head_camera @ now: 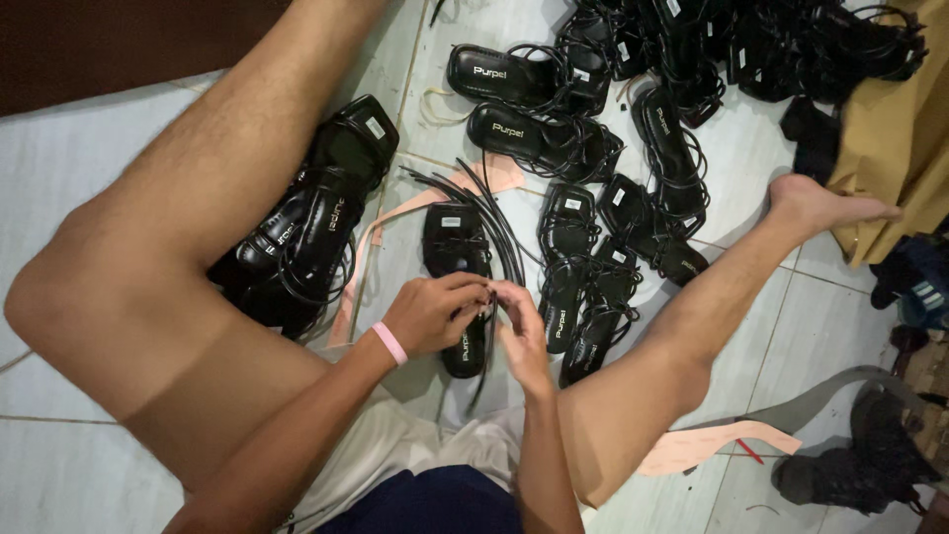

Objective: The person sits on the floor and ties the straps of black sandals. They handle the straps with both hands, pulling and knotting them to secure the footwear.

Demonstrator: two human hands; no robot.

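Observation:
I sit on a tiled floor with my legs spread. Between them lies a black sandal sole (pixel 457 259) with several thin black straps (pixel 494 213) fanning out from its top. My left hand (pixel 432 312), with a pink band on the wrist, pinches a strap at the sole's right edge. My right hand (pixel 519 326) meets it there, fingers closed on the same strap. Both hands cover the sole's lower half.
A stack of black strappy sandals (pixel 314 222) leans by my left thigh. Several more sandals (pixel 583 148) lie ahead and to the right. Pink paper strips (pixel 707 445) lie on the floor. Tan cloth (pixel 895 129) and dark shoes (pixel 850 475) are at the right.

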